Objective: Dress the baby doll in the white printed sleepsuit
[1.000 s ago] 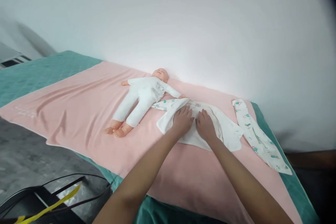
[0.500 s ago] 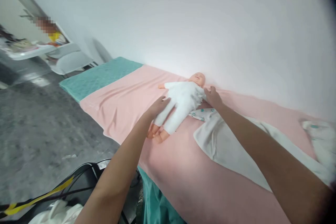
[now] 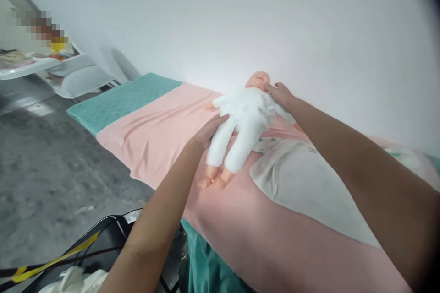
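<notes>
A baby doll (image 3: pixel 249 110) in white clothing lies face up between my hands, its head end raised off the pink sheet. My right hand (image 3: pixel 282 95) holds it at the neck and shoulder, with the fingers partly hidden behind it. Around the doll's hip and side, my left hand (image 3: pixel 213 130) has its thumb on top; the other fingers are tucked underneath, out of sight. The doll's bare feet (image 3: pixel 215 181) point toward me. Close to its legs lies a white cloth (image 3: pixel 309 187) with a small green print along one edge.
The pink sheet (image 3: pixel 154 132) covers a bed with a green end (image 3: pixel 120 96) against a white wall (image 3: pixel 223 18). A black bag or chair (image 3: pixel 103 233) with yellow tape stands at lower left. Farther back are a white chair (image 3: pixel 82 80), a table (image 3: pixel 20 72) and a person (image 3: pixel 57 46).
The doll's head and upper body have risen from the sheet. My right hand has gone from the doll's arm up to its neck, and my left hand has closed in at the hip.
</notes>
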Demonstrator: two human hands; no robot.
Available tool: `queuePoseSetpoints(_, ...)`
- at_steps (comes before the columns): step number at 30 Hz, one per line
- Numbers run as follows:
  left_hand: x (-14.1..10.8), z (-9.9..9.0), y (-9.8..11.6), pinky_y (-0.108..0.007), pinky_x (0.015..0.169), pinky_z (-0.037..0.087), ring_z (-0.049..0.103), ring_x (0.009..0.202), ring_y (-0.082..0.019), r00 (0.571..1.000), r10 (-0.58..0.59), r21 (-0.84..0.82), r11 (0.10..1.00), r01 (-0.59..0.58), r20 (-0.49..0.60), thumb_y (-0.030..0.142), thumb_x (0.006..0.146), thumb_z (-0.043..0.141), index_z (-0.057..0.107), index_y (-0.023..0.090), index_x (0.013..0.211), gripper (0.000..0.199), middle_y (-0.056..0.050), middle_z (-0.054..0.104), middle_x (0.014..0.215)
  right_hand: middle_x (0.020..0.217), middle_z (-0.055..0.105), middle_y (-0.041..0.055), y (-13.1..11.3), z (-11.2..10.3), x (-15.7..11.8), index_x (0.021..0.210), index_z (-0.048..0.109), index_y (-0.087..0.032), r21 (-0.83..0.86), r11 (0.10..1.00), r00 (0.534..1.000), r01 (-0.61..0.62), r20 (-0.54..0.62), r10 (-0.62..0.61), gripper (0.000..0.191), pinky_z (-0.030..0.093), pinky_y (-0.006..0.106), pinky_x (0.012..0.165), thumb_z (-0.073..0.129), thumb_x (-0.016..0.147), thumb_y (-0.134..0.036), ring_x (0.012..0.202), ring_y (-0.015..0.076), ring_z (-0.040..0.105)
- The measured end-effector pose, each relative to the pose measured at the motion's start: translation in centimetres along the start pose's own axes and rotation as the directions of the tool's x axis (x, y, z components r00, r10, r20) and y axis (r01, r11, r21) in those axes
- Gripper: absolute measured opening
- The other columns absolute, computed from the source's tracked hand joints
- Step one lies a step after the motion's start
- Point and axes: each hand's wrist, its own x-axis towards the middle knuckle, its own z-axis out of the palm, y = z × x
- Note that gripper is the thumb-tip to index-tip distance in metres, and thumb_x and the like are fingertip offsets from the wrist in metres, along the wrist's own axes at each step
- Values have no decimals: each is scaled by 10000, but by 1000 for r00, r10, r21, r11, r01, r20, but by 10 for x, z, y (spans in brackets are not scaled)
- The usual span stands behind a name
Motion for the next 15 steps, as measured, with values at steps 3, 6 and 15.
queuePoseSetpoints(3,-6,57,-15,-378,703,589,694,773,-205,994,105,-54,993,-105,2,459,836,620,378,224,1283,560,-106,664,1073,1438,423,180,7,-53,-16,1425,340,-129,-109,993,998,42,-42,-46,919,361,489,1068,431,773,-771,1278,324,456)
queuePoseSetpoints(6,-16,124,-49,-413,714,594,698,806,-231,995,96,-122,988,-93,22,440,800,667,325,234,1293,634,-136,632,1156,1387,482,189,43,-107,-52,1380,402,-126,-168,986,997,17,-70,-29,867,377,522,1036,421,790,-761,1239,341,491)
queuePoseSetpoints(15,-37,236,-155,-399,815,580,636,1054,-267,991,-28,-136,990,46,134,433,754,725,326,270,1314,707,-138,572,1274,1366,513,184,167,-169,-170,1364,369,-161,-215,964,988,-155,-53,147,807,462,415,931,362,822,-758,1152,296,566)
